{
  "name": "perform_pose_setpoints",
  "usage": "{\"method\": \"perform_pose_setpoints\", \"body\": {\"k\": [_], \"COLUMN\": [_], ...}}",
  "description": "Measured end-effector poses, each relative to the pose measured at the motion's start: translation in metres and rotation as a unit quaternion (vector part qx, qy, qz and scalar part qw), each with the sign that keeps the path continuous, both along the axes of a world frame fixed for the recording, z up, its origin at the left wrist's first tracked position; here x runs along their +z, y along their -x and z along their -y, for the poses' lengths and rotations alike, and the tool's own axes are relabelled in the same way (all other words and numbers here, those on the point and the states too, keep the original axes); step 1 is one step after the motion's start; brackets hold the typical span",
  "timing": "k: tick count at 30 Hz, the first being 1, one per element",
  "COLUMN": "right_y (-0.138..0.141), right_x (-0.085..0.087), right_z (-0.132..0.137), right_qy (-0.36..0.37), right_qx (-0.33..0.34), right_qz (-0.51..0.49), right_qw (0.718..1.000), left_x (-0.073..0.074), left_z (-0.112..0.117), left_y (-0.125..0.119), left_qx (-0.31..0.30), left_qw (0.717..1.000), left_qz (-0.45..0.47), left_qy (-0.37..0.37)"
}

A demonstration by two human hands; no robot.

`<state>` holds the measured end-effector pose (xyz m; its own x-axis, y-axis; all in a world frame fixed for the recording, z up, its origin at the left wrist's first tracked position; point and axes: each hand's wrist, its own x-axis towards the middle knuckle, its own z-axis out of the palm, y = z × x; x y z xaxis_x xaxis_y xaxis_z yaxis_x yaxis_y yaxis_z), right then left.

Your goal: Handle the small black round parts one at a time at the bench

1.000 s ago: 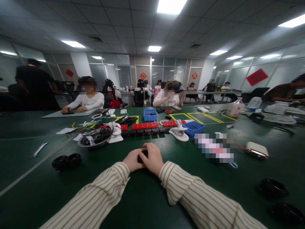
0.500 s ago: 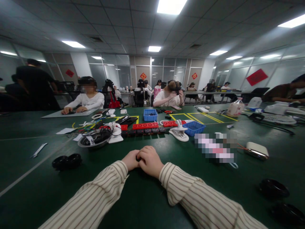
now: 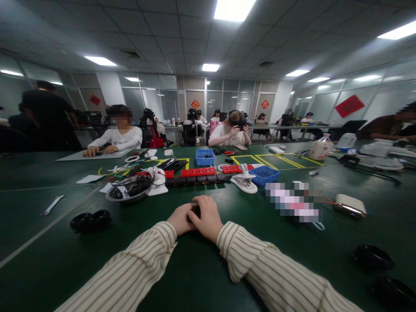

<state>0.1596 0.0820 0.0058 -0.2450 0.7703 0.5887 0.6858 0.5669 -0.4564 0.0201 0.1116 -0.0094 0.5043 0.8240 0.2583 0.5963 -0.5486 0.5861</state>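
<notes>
My left hand (image 3: pixel 181 219) and my right hand (image 3: pixel 208 219) meet over the green table (image 3: pixel 198 268), their fingers closed around a small black object (image 3: pixel 196 210). Most of that object is covered by the fingers, so its kind cannot be made out. To the left of my hands lies a pair of glossy black rounded parts (image 3: pixel 91 221). Two black ring-shaped parts (image 3: pixel 373 256) are near the right edge. Beyond my hands stand a white clip base (image 3: pixel 244 180) and a black strip (image 3: pixel 195 180) beside red socket strips (image 3: pixel 198 171).
A metal bowl (image 3: pixel 126 195) holds black cables. Farther left is a wrench (image 3: pixel 52 205). Blue bins (image 3: pixel 264 175) stand behind the clip base. On the right lie a blurred-out pouch (image 3: pixel 292 203) and a cream rounded device (image 3: pixel 350 205). Several people sit across the table.
My right hand has lifted and opened slightly around the black object, and its fingers have shifted right. A person across the table has raised both hands to their headset.
</notes>
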Motion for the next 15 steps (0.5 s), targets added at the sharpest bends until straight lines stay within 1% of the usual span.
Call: {"method": "perform_pose_setpoints", "body": {"k": [3, 6, 10, 15], "right_y": [0.0002, 0.0001, -0.0001, -0.0006], "right_x": [-0.0055, -0.0070, -0.0039, -0.0009], "right_z": [-0.0052, -0.0074, -0.0059, -0.0034], "right_qy": [0.030, 0.048, 0.046, 0.026], "right_qx": [-0.044, -0.054, -0.021, 0.050], "right_qz": [-0.005, 0.002, 0.015, 0.035], "right_qw": [0.999, 0.997, 0.999, 0.998], "left_x": [0.0028, 0.0036, 0.0024, 0.0005], "left_z": [0.0026, 0.0035, 0.0017, -0.0053], "left_y": [-0.0009, -0.0011, 0.0005, 0.0053], "left_qx": [0.032, 0.042, 0.030, -0.001], "left_qw": [0.999, 0.999, 0.999, 0.998], "left_qz": [-0.008, -0.011, -0.006, 0.015], "left_qy": [0.003, 0.010, 0.025, 0.060]}}
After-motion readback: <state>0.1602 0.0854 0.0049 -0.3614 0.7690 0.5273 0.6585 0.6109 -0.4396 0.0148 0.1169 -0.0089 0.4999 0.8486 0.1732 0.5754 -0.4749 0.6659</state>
